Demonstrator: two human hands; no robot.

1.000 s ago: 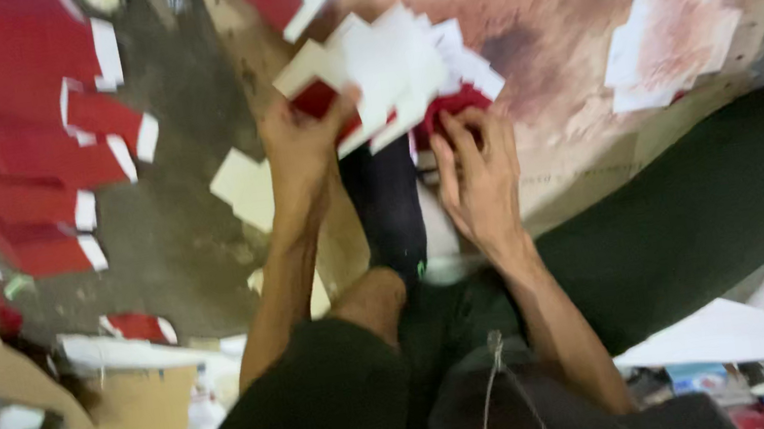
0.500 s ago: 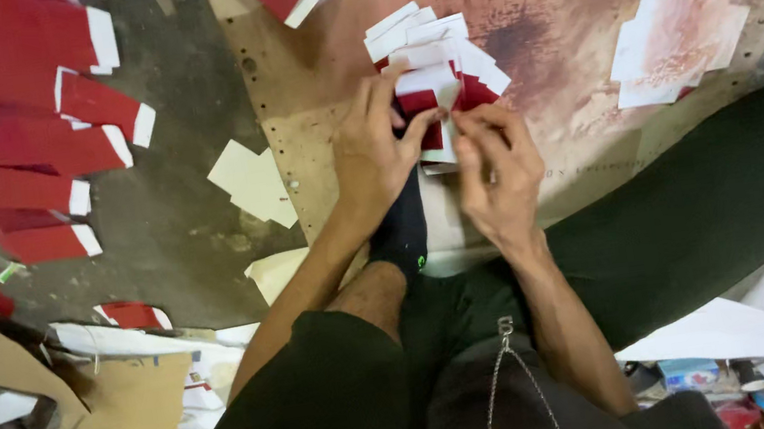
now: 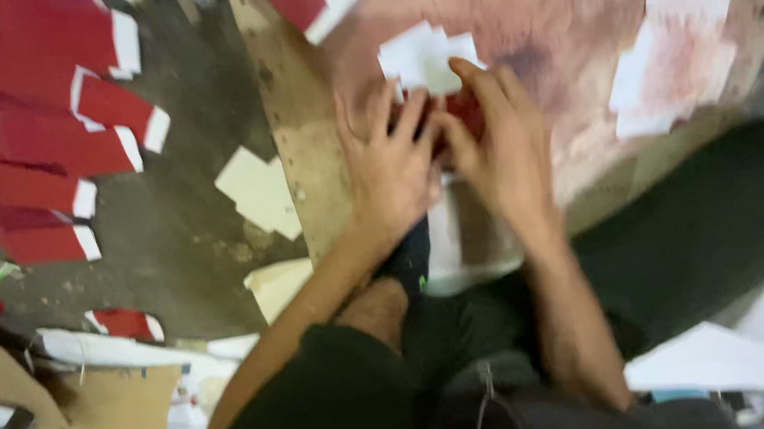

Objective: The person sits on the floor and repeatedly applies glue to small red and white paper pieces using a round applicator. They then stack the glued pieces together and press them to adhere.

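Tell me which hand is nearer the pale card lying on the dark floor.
Left. The left hand lies just right of the pale card; the right hand is farther right, beyond the left.

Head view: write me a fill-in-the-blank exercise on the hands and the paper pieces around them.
1. The left hand and right hand both press on a small stack of red and ____ paper pieces.
2. The stack lies on a stained ____ board.
3. The row of red pieces on the floor lies on the person's ____ side.

Missing words: white; wooden; left
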